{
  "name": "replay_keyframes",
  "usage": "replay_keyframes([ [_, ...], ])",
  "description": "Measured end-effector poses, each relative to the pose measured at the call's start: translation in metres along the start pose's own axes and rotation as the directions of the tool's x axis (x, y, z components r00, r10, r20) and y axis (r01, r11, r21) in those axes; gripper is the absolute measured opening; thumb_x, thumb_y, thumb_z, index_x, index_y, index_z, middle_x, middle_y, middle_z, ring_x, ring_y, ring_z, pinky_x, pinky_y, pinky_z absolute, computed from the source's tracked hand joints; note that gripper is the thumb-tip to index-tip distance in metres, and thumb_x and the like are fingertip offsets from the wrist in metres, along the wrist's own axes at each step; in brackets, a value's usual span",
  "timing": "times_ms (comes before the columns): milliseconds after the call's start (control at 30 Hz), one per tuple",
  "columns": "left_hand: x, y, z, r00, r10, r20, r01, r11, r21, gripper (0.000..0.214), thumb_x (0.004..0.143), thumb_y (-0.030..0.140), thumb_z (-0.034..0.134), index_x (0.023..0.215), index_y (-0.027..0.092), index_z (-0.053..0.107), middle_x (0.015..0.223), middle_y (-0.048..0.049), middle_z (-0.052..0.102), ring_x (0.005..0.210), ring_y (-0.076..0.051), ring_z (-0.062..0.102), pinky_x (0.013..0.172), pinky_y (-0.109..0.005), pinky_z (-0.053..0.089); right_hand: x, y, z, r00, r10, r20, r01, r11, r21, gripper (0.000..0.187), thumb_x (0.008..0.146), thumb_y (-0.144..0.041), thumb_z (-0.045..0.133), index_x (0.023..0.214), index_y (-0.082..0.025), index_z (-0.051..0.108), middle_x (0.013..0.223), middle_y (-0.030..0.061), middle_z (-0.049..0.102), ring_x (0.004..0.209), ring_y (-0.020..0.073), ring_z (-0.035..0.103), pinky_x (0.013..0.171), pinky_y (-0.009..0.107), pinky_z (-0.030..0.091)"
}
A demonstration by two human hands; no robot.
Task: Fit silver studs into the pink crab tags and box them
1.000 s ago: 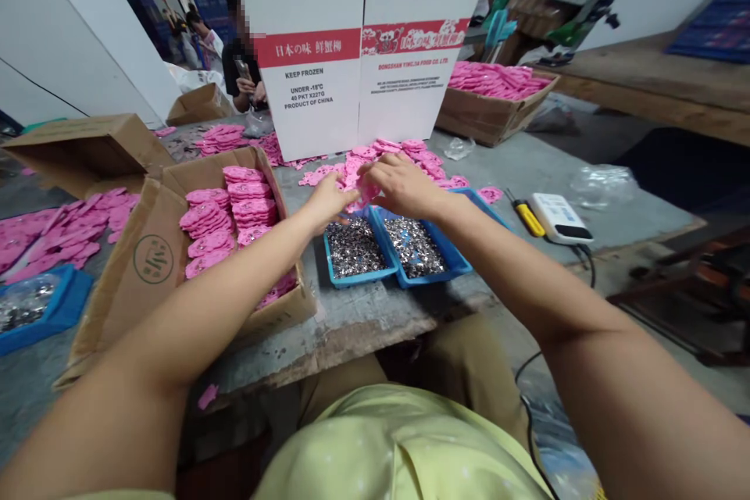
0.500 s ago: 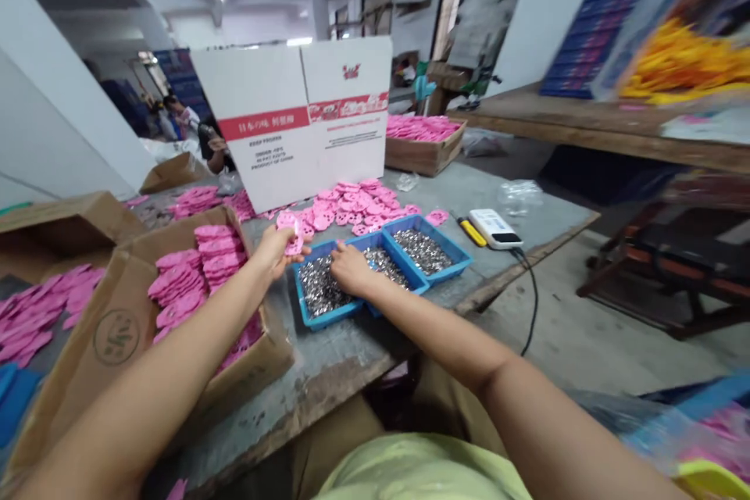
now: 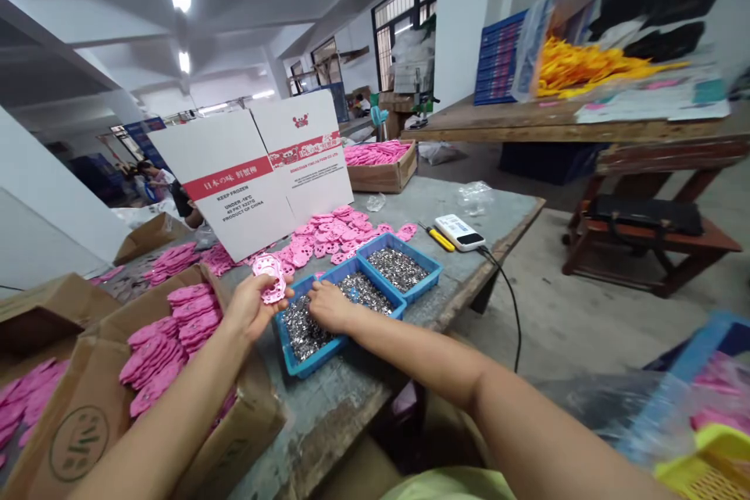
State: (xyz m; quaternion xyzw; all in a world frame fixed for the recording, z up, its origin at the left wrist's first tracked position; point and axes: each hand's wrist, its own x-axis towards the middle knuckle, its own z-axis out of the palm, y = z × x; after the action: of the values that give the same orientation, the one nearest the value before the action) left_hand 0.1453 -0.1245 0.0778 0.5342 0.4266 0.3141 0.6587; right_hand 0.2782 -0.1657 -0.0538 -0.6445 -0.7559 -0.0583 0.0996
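My left hand [image 3: 251, 308] grips a flat pink plastic piece [image 3: 270, 279] with cut-out holes, held up beside the blue trays. The fingertips of my right hand [image 3: 329, 308] are down among small shiny metal parts [image 3: 300, 328] in the left blue tray [image 3: 316, 364]. Those fingers are pressed together; whether a part is between them is hidden. Adjoining it, another blue tray [image 3: 391, 308] and a third blue tray [image 3: 432, 280] hold more small metal parts. Loose pink pieces [image 3: 331, 234] lie in a heap behind the trays.
A cardboard box [image 3: 258, 422] of stacked pink pieces stands at left. The white carton panel [image 3: 234, 187] rises behind the heap. At right lie a yellow-handled tool [image 3: 441, 240] and a white device [image 3: 460, 233] with a black cable. Farther back is another box [image 3: 404, 170] of pink pieces.
The view has swung right and tilted up, so the table sits farther left. The pink piece in my left hand now faces me more fully. My right hand stays at the metal parts.
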Motion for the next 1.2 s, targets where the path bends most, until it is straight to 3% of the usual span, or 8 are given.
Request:
replay_keyframes([
  [200, 0.006, -0.014, -0.003, 0.994, -0.083, -0.077, 0.083, 0.997, 0.003, 0.017, 0.088, -0.003, 0.046, 0.091, 0.009, 0.057, 0.063, -0.0045, 0.069, 0.041, -0.014, 0.063, 0.037, -0.021, 0.048, -0.005, 0.002, -0.008, 0.999, 0.022, -0.027, -0.019, 0.995, 0.101, 0.021, 0.096, -0.016, 0.062, 0.098, -0.012, 0.082, 0.104, 0.0146, 0.079, 0.107, 0.0277, 0.063, 0.089, 0.038, 0.047],
  [400, 0.004, -0.015, -0.004, 0.997, -0.079, -0.025, 0.08, 0.994, 0.076, 0.013, 0.088, -0.003, 0.055, 0.092, 0.009, 0.058, 0.07, -0.0042, 0.072, 0.046, -0.014, 0.066, 0.038, -0.021, 0.051, -0.007, 0.004, -0.014, 0.99, 0.115, -0.077, -0.092, 0.962, 0.257, 0.021, 0.096, -0.019, 0.064, 0.105, -0.018, 0.083, 0.106, 0.0106, 0.079, 0.1, 0.024, 0.067, 0.084, 0.034, 0.046],
  [633, 0.006, -0.015, -0.005, 0.997, -0.065, -0.028, 0.068, 0.992, 0.103, 0.013, 0.092, -0.003, 0.053, 0.093, 0.01, 0.058, 0.071, -0.0043, 0.073, 0.047, -0.014, 0.066, 0.04, -0.022, 0.052, -0.008, 0.004, -0.013, 0.975, 0.207, -0.087, -0.152, 0.893, 0.423, 0.026, 0.096, -0.019, 0.063, 0.115, -0.019, 0.08, 0.115, 0.0099, 0.081, 0.106, 0.023, 0.072, 0.082, 0.03, 0.048],
  [767, 0.004, -0.014, -0.003, 0.997, -0.065, -0.032, 0.068, 0.992, 0.108, 0.014, 0.093, -0.003, 0.053, 0.093, 0.009, 0.059, 0.071, -0.0049, 0.073, 0.046, -0.014, 0.066, 0.04, -0.021, 0.052, -0.009, 0.004, -0.015, 0.967, 0.243, -0.08, -0.174, 0.855, 0.489, 0.023, 0.094, -0.018, 0.065, 0.111, -0.021, 0.081, 0.111, 0.0065, 0.082, 0.101, 0.0213, 0.074, 0.078, 0.028, 0.048],
  [1200, 0.005, -0.016, -0.002, 0.997, -0.072, -0.026, 0.074, 0.993, 0.094, 0.015, 0.088, -0.002, 0.054, 0.093, 0.011, 0.059, 0.071, -0.0065, 0.074, 0.047, -0.017, 0.068, 0.041, -0.023, 0.053, -0.008, 0.006, -0.015, 0.963, 0.262, -0.064, -0.179, 0.798, 0.576, 0.032, 0.092, -0.011, 0.065, 0.117, -0.022, 0.082, 0.118, 0.0075, 0.082, 0.111, 0.021, 0.076, 0.093, 0.027, 0.053],
])
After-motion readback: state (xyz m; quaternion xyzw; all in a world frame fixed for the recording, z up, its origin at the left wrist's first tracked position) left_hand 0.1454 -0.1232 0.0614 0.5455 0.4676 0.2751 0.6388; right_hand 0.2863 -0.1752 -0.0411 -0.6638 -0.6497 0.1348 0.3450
